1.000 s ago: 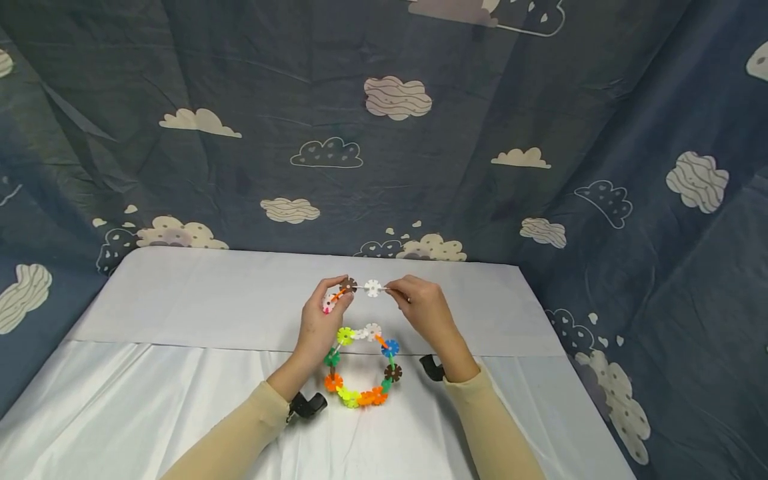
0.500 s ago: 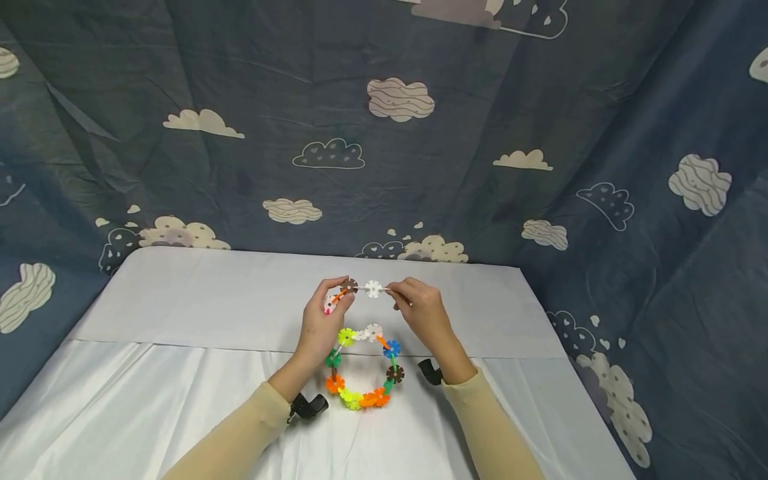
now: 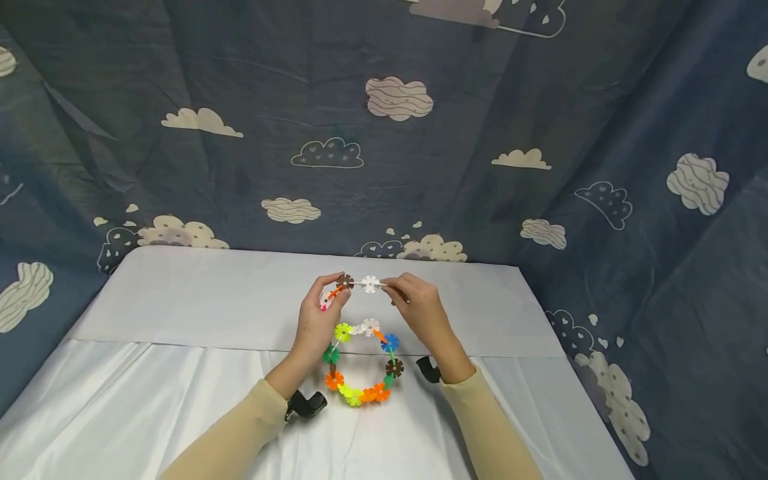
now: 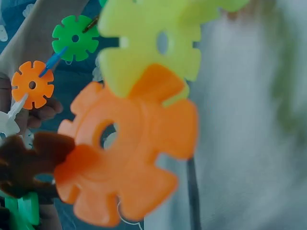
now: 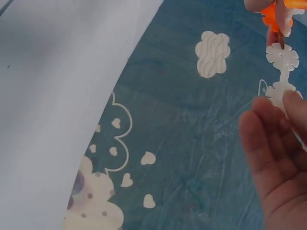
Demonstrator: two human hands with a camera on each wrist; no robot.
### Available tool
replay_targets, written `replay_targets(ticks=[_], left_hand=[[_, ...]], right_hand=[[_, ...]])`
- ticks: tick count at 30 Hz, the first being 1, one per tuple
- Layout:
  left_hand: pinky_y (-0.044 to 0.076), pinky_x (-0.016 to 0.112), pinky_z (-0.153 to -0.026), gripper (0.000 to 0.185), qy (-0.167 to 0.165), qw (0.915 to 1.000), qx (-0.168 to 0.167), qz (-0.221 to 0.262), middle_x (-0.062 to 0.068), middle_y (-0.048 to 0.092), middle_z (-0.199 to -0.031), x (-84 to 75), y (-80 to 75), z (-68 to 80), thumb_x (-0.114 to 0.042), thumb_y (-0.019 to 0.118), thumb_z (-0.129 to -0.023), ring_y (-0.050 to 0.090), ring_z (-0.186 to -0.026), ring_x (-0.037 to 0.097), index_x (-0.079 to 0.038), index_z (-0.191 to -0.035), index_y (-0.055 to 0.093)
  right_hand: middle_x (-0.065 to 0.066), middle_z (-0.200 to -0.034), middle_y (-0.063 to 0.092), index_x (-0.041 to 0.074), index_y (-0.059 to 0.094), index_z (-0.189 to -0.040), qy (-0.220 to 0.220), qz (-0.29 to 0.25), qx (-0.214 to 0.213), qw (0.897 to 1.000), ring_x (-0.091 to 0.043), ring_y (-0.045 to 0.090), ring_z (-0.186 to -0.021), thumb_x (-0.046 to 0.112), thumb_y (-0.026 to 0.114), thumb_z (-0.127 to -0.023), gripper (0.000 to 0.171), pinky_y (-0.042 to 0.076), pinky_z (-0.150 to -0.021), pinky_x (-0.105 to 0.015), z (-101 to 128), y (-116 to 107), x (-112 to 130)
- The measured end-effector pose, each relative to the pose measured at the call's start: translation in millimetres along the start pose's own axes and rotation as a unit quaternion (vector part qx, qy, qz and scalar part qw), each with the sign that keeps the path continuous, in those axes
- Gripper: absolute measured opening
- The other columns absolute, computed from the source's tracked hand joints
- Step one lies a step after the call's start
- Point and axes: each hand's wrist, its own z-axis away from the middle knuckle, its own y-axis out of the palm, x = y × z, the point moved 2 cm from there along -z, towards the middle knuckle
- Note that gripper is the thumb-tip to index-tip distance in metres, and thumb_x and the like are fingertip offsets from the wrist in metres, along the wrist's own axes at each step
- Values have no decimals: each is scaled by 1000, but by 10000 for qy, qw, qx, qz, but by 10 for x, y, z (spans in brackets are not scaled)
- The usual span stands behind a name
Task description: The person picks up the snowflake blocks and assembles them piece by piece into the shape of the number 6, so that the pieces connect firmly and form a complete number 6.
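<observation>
In the head view my left hand (image 3: 317, 319) pinches a brown snowflake disc (image 3: 345, 283), with an orange disc and a white-and-pink piece beside its fingers. My right hand (image 3: 422, 308) pinches the far end of the same short chain, past a white snowflake disc (image 3: 370, 285). The chain is stretched level between both hands. Below it is a ring of interlocked snowflake discs (image 3: 353, 396) in yellow, green, orange, brown, blue and white. I cannot tell whether the ring joins the held chain. Close to the left wrist camera are a large orange disc (image 4: 129, 148) and a yellow disc (image 4: 144, 43).
A white cloth covers the table (image 3: 198, 300). Behind and to the right hangs a dark blue curtain (image 3: 336, 187) printed with pale clouds. Black wrist cameras (image 3: 308, 404) are strapped to both wrists.
Both hands keep their hold on the chain. They and the ring have shifted very slightly in the picture, along with the whole view.
</observation>
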Motion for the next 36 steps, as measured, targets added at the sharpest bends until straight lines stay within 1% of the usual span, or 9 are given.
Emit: replay_targets(ticks=[4, 7, 9, 13, 16, 18, 21, 28, 36], left_hand=[[38, 54, -125, 38, 12, 10000, -32, 42, -3, 65, -146, -22, -24, -43, -33, 72, -103, 44, -152, 21, -30, -140, 64], [36, 55, -126, 38, -42, 10000, -36, 19, -2, 64, -147, -27, -43, -65, -32, 72, -103, 44, -152, 21, -30, -140, 64], [41, 52, -121, 39, -86, 10000, -44, 5, -2, 63, -148, -23, -58, -74, -32, 72, -103, 51, -144, 23, -30, -142, 63], [49, 41, -101, 40, -151, 9999, -68, 38, -4, 62, -149, 0, -98, -110, -32, 70, -104, 58, -115, 24, -29, -144, 62], [48, 30, -86, 38, -207, 9997, -115, 77, -5, 62, -147, 6, -113, -142, -32, 70, -105, 57, -95, 18, -32, -142, 63], [50, 25, -81, 37, -269, 9995, -66, 170, -2, 63, -144, 11, -104, -161, -31, 70, -105, 60, -86, 12, -33, -142, 63], [40, 19, -53, 39, -435, 9983, 81, 376, -1, 65, -130, 16, -79, -188, -32, 70, -105, 46, -56, 9, -34, -143, 62], [39, 23, -61, 45, -1205, 9808, 1023, 1140, -2, 54, -82, -22, -123, -291, -22, 53, -110, 50, -66, 10, -25, -155, 49], [51, 26, -76, 65, -1409, 9701, 1697, 1014, 4, 61, -113, -3, -223, -612, -3, 50, -102, 68, -96, 19, -17, -164, 35]], right_hand=[[-4, -88, 75, 11, 73, -132, 519, -539, 172, 9970, -15, 69, -68, 17, 76, -100, 33, 60, -65, -24, 22, -31, -71], [-6, -93, 78, 16, 68, -140, 1127, -1265, 506, 9842, -26, 72, -70, 21, 69, -105, 35, 59, -62, -26, 115, -45, -140], [-9, -102, 79, 18, 60, -148, 1493, -1845, 1076, 9654, -31, 74, -78, 23, 65, -107, 42, 60, -63, -31, 214, -37, -164], [-17, -126, 73, 25, 36, -164, 1906, -2811, 2429, 9086, -30, 75, -95, 25, 64, -107, 63, 65, -70, -41, 454, 4, -171], [-21, -132, 69, 26, 29, -166, 1967, -3162, 2907, 8814, -23, 74, -98, 22, 64, -107, 69, 65, -71, -45, 581, 37, -151], [-22, -131, 70, 25, 32, -165, 1907, -3271, 2980, 8763, -21, 74, -95, 19, 65, -107, 67, 65, -70, -46, 625, 62, -127], [-20, -127, 73, 21, 39, -162, 1751, -3399, 3062, 8718, -18, 75, -91, 15, 65, -107, 62, 65, -69, -46, 649, 97, -80], [-21, -120, 74, 20, 50, -156, 2336, -3864, 2885, 8444, -25, 75, -82, 16, 67, -106, 54, 64, -70, -47, 684, 140, -100], [-30, -129, 70, 26, 50, -156, 2897, -4181, 2597, 8209, -30, 69, -73, 17, 66, -105, 54, 63, -69, -40, 592, 221, -259]])
